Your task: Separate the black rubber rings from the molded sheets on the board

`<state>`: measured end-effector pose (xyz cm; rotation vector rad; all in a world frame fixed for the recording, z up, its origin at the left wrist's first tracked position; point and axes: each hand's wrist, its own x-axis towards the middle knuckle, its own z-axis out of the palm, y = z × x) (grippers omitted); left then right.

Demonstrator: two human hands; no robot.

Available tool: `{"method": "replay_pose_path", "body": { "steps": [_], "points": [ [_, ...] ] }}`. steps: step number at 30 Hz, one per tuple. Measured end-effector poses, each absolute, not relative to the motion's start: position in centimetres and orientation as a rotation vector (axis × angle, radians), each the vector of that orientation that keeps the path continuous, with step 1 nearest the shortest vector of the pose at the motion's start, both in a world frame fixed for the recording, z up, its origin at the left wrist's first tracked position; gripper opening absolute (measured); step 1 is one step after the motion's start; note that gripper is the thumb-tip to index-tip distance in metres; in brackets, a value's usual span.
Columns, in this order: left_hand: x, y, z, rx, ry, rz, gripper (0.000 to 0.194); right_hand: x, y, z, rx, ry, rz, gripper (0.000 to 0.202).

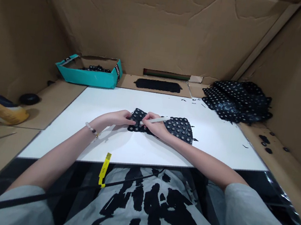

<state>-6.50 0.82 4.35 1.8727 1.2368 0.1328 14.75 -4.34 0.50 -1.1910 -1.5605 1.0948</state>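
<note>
Cord [130, 180] and yellow tag [104, 170] are seen nearest, in front of the shirt [186, 213]. Beyond them, on the white surface [133, 146], a dotted black sheet [181, 129] is laid flat. Its left end is touched by the left hand [119, 118], thumb and fingers set apart; whether the edge is pinched cannot be told. A pale pen [160, 120] is pinched between thumb and fingers of the right hand [156, 126], its tip pointed down at the sheet. If that left end is too lightly held, the sheet could be dragged askew by the pen's push; if the tip is skidded leftward, the left fingertips could be jabbed. Farther off, a teal box [87, 77], a black strip [158, 85] and a dotted pile [235, 99] are set.
</note>
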Motion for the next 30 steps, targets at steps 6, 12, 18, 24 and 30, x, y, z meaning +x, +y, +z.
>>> {"method": "replay_pose_path", "body": {
  "steps": [6,12,18,24,30],
  "points": [
    [-6.2,0.5,4.9,1.805,1.265,0.173,0.037,14.9,-3.8,0.4,-1.157,-1.422,1.221,0.01],
    [-6.1,0.4,4.4,1.663,1.252,0.206,0.041,14.8,-4.2,0.3,-1.185,-1.518,1.123,0.008],
    [-5.9,0.2,4.4,1.567,1.127,0.15,0.046,14.4,-5.0,0.6,-1.165,-1.675,0.884,0.01],
    [-5.9,0.3,5.0,1.526,1.057,0.138,0.046,14.4,-5.2,0.7,-1.161,-1.714,0.811,0.01],
    [-6.1,0.5,5.1,1.467,1.008,0.115,0.042,14.3,-5.0,0.7,-1.171,-1.712,0.816,0.01]
  ]
}}
